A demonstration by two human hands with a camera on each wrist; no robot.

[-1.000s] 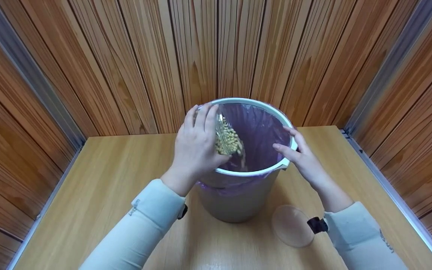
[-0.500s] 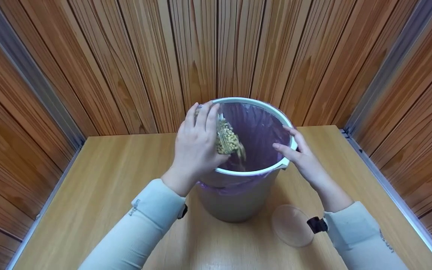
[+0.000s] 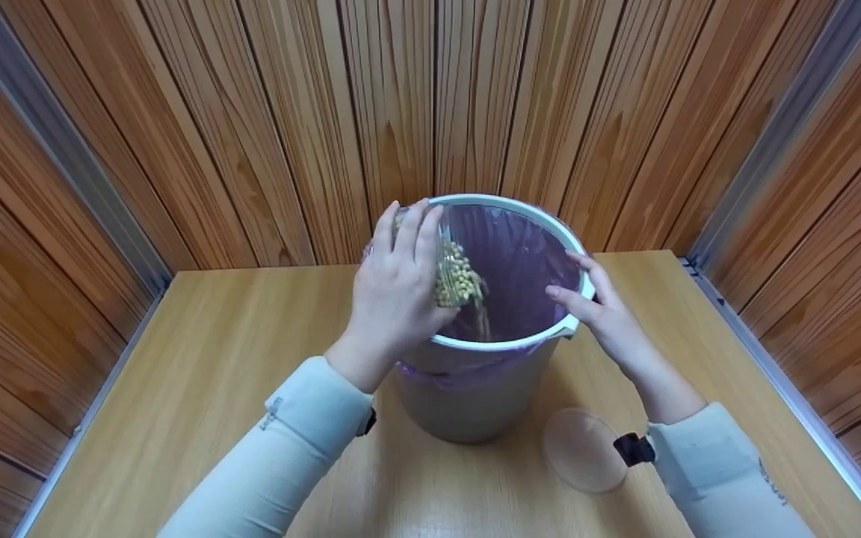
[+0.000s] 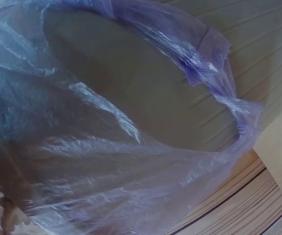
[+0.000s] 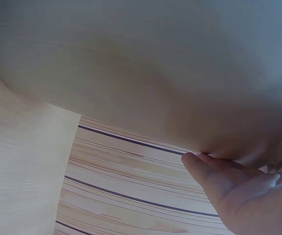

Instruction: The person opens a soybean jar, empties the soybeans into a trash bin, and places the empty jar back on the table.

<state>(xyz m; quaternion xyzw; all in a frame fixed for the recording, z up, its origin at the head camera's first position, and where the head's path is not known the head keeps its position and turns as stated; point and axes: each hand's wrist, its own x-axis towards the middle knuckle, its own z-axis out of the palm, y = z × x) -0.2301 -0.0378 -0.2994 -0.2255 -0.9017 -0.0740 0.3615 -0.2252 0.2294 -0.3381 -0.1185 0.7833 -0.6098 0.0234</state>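
Note:
My left hand (image 3: 397,291) grips a clear container (image 3: 445,234) tilted over the left side of a grey trash bin (image 3: 468,407). Round yellowish beans (image 3: 456,275) lie in it, and a blurred stream of them drops over its lip into the bin. A purple bag (image 3: 524,261) lines the bin, its edge folded over the pale rim; loose bag film (image 4: 214,44) fills much of the left wrist view. At the rim's right side my right hand (image 3: 610,321) holds on, thumb inside. Fingers of it (image 5: 206,174) lie against the outer wall in the right wrist view.
A round, clear lid (image 3: 585,450) lies flat on the wooden table (image 3: 236,359), right of the bin's base and near my right wrist. Wood-panelled walls (image 3: 393,97) enclose the table at the back and both sides.
Beans keep falling from the container, and the stream now looks longer. The left hand and container have shifted very slightly to the right and up. My right hand stays at the rim.

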